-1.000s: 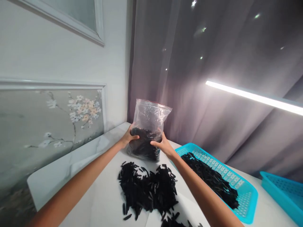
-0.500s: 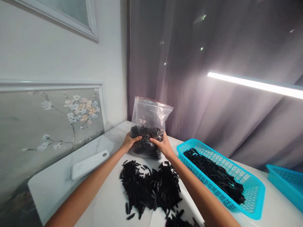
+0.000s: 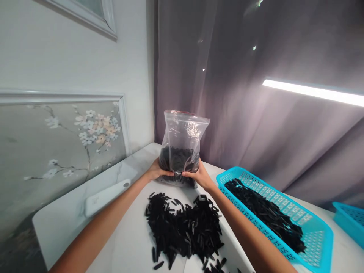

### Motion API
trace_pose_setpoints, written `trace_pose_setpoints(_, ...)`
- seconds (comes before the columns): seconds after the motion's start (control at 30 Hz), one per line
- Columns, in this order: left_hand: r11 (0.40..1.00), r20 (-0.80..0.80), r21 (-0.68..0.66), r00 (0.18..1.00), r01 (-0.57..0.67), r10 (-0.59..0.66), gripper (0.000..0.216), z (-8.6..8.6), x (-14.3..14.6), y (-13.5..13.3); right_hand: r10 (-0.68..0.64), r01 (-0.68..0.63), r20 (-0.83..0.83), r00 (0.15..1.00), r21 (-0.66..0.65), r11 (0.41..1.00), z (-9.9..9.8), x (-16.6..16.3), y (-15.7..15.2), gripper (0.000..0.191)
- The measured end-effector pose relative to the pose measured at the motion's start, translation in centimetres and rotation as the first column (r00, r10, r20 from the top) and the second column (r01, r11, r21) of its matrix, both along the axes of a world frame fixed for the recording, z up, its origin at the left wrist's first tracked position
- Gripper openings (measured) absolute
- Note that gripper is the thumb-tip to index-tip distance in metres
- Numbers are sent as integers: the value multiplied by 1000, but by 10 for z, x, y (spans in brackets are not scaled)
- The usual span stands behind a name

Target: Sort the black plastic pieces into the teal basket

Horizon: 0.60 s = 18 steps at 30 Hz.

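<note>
Bag: clear plastic bag (image 3: 182, 142) stands upright on the tabletop (image 3: 125, 242), black pieces in its bottom.
Left hand (image 3: 157, 172): clamped on the bag's lower left.
Right hand (image 3: 199, 175): gripping its lower right.
Loose pile (image 3: 184, 229): just in front of the bag.
Blue basket (image 3: 315, 242): right of the bag.

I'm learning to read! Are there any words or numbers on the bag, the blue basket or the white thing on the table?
No words or numbers can be read.
Clear bag in both hands: no print, only a red strip at the top.
Blue basket: no label.
White flat thing: plain, no marks readable.
</note>
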<state>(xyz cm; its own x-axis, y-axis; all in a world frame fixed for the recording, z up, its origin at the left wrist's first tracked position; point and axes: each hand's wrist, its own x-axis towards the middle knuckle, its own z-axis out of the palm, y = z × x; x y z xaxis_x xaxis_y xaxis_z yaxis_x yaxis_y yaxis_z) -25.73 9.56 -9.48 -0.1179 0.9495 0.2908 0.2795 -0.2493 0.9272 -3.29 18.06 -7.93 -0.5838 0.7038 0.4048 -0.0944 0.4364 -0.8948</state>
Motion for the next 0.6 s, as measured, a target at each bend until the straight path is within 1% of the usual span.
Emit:
trace_pose_setpoints(0.07, 999, -12, 17, 999, -45, 45, 33, 2, -3, 6, 3, -3, 5, 1000, 25, 1000, 5, -4, 8, 88)
trace_pose_setpoints(0.13, 996, -23, 40, 997, -74, 75, 35, 4, -7, 13, -7, 6, 9, 1000, 52, 999, 5, -9, 16, 91)
trace_pose_setpoints(0.23, 994, -40, 67, 995, -83, 86, 37, 6, -12, 19, -48, 46, 15, 999, 93, 995, -3, -14, 22, 97)
trace_pose_setpoints(0.33, 997, -63, 57, 997, -49, 53, 37, 7, -16, 18, -75, 71, 30, 997, 133, 989, -14, -15, 23, 101)
trace_pose_setpoints(0.4, 999, -80, 33, 997, -12, 14, 38, 10, -20, 14, -68, 60, 44, 997, 167, 984, -17, -14, 21, 105)
trace_pose_setpoints(0.5, 999, -99, -8, 994, 51, -52, 38, 16, -25, 7, -58, 39, 71, 996, 238, 970, -18, -10, 17, 112)
trace_pose_setpoints(0.6, 996, -96, -8, 992, 84, -85, 36, 22, -23, 3, -98, 58, 106, 990, 328, 943, -18, -7, 10, 109)
